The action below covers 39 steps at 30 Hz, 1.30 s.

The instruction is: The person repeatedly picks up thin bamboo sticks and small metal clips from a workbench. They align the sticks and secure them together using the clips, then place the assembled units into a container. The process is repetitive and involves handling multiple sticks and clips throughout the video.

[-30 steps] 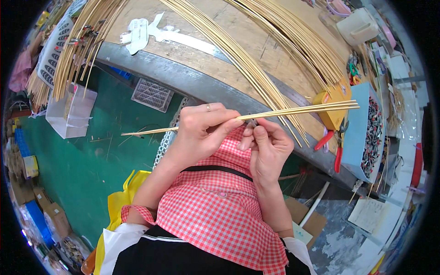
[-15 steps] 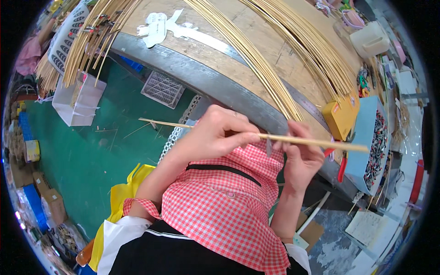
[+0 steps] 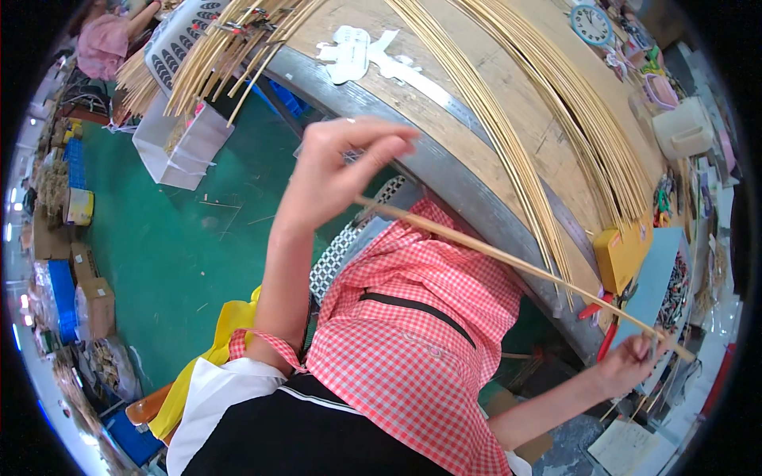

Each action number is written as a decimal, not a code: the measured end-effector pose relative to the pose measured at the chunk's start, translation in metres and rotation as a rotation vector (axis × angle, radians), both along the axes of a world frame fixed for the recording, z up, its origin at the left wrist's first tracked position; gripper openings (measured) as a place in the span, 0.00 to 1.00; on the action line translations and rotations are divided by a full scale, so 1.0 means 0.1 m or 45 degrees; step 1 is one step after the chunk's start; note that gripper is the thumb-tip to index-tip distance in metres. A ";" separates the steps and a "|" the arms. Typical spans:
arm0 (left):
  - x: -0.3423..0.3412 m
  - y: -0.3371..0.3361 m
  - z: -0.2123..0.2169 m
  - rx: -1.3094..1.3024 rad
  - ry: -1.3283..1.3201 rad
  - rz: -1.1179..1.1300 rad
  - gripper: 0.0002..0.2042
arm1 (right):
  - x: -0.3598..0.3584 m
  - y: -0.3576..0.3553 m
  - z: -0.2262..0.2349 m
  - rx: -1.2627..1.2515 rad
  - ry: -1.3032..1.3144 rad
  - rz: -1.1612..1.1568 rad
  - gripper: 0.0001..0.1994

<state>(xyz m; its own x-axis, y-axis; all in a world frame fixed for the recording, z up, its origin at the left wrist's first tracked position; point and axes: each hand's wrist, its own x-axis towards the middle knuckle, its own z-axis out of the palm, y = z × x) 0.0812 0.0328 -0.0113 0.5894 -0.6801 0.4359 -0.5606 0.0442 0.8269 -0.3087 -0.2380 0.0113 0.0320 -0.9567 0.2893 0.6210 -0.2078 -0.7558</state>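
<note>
A long thin bamboo stick [image 3: 492, 252] slants across in front of my checked apron. My right hand [image 3: 631, 363] is closed around it near its far right end, beside a light blue box [image 3: 655, 266] full of small dark and red pieces. My left hand [image 3: 337, 170] is raised near the table edge, fingers curled and thumb close to the forefinger. The stick's other end comes up to the heel of this hand or passes behind it. Whether anything small sits between the left fingertips, I cannot make out.
Bundles of bamboo sticks [image 3: 556, 103] lie on the wooden table [image 3: 413, 71], with a metal ruler [image 3: 571, 230] beneath one bundle. Nearby are a yellow block-shaped holder [image 3: 617, 258], red-handled pliers [image 3: 607, 339] and white cut-out pieces [image 3: 349, 55]. A white bin [image 3: 181, 151] stands on the green floor.
My right hand has moved far right and down toward the blue box, still on the stick. My left hand has lifted up and left. The whole view has shifted a little.
</note>
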 end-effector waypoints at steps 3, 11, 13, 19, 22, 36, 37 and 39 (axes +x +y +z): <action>0.16 0.09 -0.04 0.179 -0.191 0.313 0.08 | -0.41 -0.19 -0.10 -0.038 -0.168 0.014 0.13; 0.17 0.03 -0.09 0.193 -0.593 0.342 0.08 | -1.12 -0.79 -0.46 -0.042 -0.428 0.049 0.19; 0.19 0.09 -0.09 0.318 -0.403 0.159 0.08 | -1.27 -0.92 -0.61 -0.039 -0.411 0.121 0.21; 0.42 0.29 0.02 0.061 -0.298 0.416 0.05 | -0.40 -0.29 -0.16 0.135 0.253 -0.234 0.19; 0.73 0.51 0.17 -0.057 -0.193 0.789 0.07 | -0.41 -0.28 -0.24 0.050 0.332 -0.165 0.19; 2.45 1.29 0.17 0.462 -0.718 1.456 0.11 | 0.00 -0.06 -0.22 0.126 0.446 -0.127 0.16; 2.44 1.25 0.16 0.413 -0.800 1.423 0.11 | 0.03 -0.02 -0.21 0.153 0.468 -0.133 0.16; 2.37 1.19 0.20 0.309 -0.947 1.347 0.12 | 0.17 0.05 -0.20 0.202 0.522 -0.155 0.16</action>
